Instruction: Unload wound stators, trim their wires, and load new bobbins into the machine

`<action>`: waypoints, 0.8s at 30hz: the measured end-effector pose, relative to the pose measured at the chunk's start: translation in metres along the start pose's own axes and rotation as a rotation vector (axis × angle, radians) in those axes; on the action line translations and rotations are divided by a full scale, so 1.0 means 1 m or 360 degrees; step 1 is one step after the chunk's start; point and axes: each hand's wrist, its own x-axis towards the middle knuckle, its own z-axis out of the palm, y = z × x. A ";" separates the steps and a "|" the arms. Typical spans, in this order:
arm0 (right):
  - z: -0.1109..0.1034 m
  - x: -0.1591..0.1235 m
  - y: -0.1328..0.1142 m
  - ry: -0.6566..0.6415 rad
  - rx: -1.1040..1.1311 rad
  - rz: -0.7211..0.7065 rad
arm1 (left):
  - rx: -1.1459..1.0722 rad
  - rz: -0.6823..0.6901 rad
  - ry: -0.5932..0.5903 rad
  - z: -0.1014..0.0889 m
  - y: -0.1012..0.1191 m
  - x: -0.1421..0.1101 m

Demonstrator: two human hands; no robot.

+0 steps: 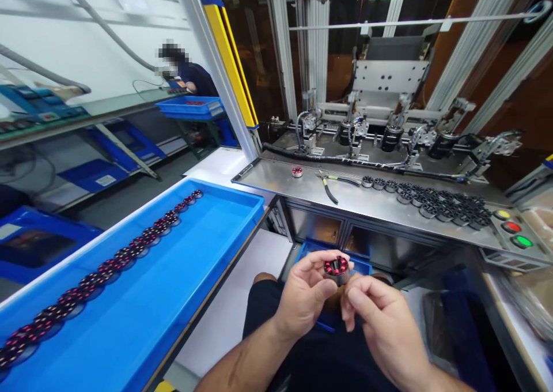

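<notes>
Above my lap, my left hand (307, 291) grips a small round motor stator (336, 269) with red wire windings, thumb at the front and fingers around the back. Just to its right is my right hand (378, 308), thumb and forefinger pinched together close to the stator's lower edge. Whatever lies between those fingertips, perhaps a thin wire, is too small to make out. On the metal bench ahead, another red-wound stator (297, 172) sits alone, left of cutting pliers (330, 183) with green-and-black handles. Several black stator cores (444, 203) without red windings are grouped farther right.
A long blue tray (203, 276) at my left holds a row of red-wound stators (125, 258). Behind the bench stands a winding machine (391, 132). Coloured push buttons (512, 226) are at right. A yellow guard bar (231, 63) rises on the left; a person (194, 78) works beyond.
</notes>
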 end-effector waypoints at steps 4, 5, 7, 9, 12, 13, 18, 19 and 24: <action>0.003 0.003 0.011 -0.0045 0.0261 0.0104 | -0.0062 -0.0052 -0.0012 0.001 0.002 0.000; 0.003 0.003 0.011 -0.0058 0.0301 0.0108 | -0.0070 -0.0051 -0.0015 0.000 0.003 -0.001; 0.001 0.003 0.008 -0.0097 0.0420 0.0129 | -0.0063 -0.0031 -0.0017 -0.001 0.003 -0.003; 0.001 0.003 0.005 -0.0183 0.0561 0.0171 | -0.0036 -0.0025 -0.0065 -0.003 0.003 -0.005; 0.002 -0.001 0.002 -0.0360 0.0697 0.0212 | 0.0007 -0.0068 -0.0280 -0.003 0.002 -0.009; 0.002 -0.003 0.001 -0.0408 0.0711 0.0206 | 0.0021 -0.0093 -0.0371 -0.003 0.002 -0.009; -0.012 -0.019 0.004 -0.0180 0.0288 -0.0161 | 0.0349 -0.0055 -0.0457 -0.004 0.007 -0.011; -0.017 -0.023 0.005 -0.0049 0.0051 -0.0346 | 0.0465 -0.0026 -0.0408 -0.005 0.009 -0.012; -0.032 -0.032 0.002 0.0199 -0.1125 -0.1284 | 0.1025 -0.0076 -0.0377 0.001 0.016 -0.026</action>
